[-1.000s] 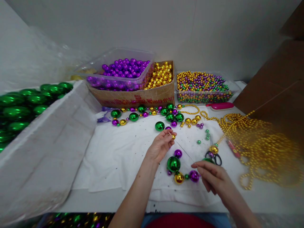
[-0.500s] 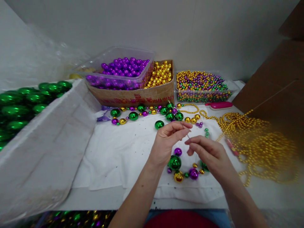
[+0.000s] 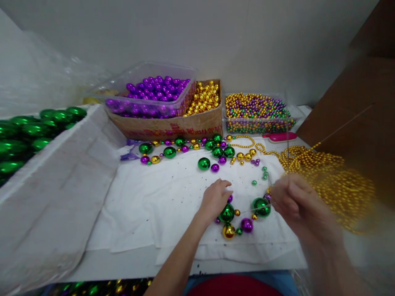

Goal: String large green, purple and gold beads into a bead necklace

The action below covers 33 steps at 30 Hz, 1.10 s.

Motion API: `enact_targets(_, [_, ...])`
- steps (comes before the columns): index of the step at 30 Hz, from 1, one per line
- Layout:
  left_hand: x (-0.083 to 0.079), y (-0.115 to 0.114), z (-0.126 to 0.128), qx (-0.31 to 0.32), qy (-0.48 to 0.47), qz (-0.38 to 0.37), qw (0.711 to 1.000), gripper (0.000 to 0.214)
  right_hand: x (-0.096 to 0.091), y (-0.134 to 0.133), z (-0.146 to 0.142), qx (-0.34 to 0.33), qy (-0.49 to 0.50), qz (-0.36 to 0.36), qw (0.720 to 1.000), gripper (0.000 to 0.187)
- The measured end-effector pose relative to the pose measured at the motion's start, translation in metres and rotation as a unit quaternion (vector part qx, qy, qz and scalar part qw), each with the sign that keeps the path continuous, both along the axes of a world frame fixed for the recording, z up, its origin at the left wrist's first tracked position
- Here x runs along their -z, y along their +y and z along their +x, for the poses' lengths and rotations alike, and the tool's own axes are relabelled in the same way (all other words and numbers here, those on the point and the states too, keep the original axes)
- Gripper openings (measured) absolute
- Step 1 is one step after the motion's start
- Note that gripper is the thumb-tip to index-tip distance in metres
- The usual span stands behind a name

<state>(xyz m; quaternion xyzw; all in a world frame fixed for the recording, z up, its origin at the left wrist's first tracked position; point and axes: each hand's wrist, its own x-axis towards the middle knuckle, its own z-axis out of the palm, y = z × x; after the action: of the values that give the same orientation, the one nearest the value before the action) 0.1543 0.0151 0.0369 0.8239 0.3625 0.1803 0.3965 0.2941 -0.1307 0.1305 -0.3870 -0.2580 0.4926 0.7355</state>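
Note:
My left hand (image 3: 216,201) is over the white cloth (image 3: 148,205), fingers apart, its fingertips just above a purple bead (image 3: 230,199) and beside a large green bead (image 3: 226,213). My right hand (image 3: 298,201), blurred, is closed at the right. A thin, upright needle (image 3: 288,144) rises from it. A pale thread (image 3: 256,208) runs from this hand toward the strung beads. Below the hands the strand curves, with a gold bead (image 3: 228,231), a purple bead (image 3: 247,225) and another large green bead (image 3: 261,207).
Behind are a tub of purple beads (image 3: 157,88), a cardboard box (image 3: 166,127) with gold beads and a tub of small mixed beads (image 3: 259,109). A foam box (image 3: 61,197) of green balls stands left. Gold bead chains (image 3: 348,181) pile up right; a finished-looking strand (image 3: 169,152) lies behind.
My hands have parted: the right moved right and pulled the needle and thread along, the left dropped lower toward the strand. The view shifted slightly.

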Motion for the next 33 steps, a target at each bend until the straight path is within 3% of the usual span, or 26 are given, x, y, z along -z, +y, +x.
enact_targets(2, [0.009,-0.005,0.001,0.034,0.077,0.063,0.994,0.022,-0.002,-0.003,0.001,-0.012,0.036,0.028,0.999,0.009])
enact_targets(5, [0.014,-0.007,-0.001,0.073,0.113,0.069,0.988,0.022,0.003,-0.007,0.005,0.003,0.035,0.023,0.999,0.01])
enact_targets(11, [0.017,0.001,-0.005,0.03,0.003,-0.004,1.0,0.028,0.034,-0.01,0.01,0.067,-0.053,-0.084,0.993,0.009])
enact_targets(16, [0.022,0.002,0.0,-0.005,-0.055,-0.06,0.997,0.03,0.044,-0.009,0.011,0.076,-0.051,-0.097,0.991,0.011])
enact_targets(18, [0.022,0.001,0.004,-0.029,-0.098,-0.133,0.986,0.029,0.046,-0.008,0.014,0.087,-0.05,-0.096,0.99,0.012])
enact_targets(20, [0.019,0.001,0.006,-0.052,-0.167,-0.243,0.954,0.03,0.049,-0.008,0.016,0.103,-0.065,-0.102,0.987,0.013])
enact_targets(22, [0.015,0.002,0.005,-0.059,-0.249,-0.355,0.899,0.033,0.055,-0.009,0.015,0.108,-0.095,-0.125,0.982,0.018])
enact_targets(25, [0.008,0.006,0.001,-0.061,-0.345,-0.467,0.812,0.035,0.064,-0.014,0.005,0.041,-0.128,-0.181,0.974,0.026])
enact_targets(28, [0.006,0.01,-0.004,-0.07,-0.393,-0.512,0.761,0.035,0.07,-0.023,-0.011,-0.039,-0.14,-0.232,0.962,0.033])
enact_targets(33, [0.008,0.011,-0.005,-0.085,-0.439,-0.541,0.712,0.029,0.075,-0.035,-0.026,-0.057,-0.166,-0.285,0.942,0.045])
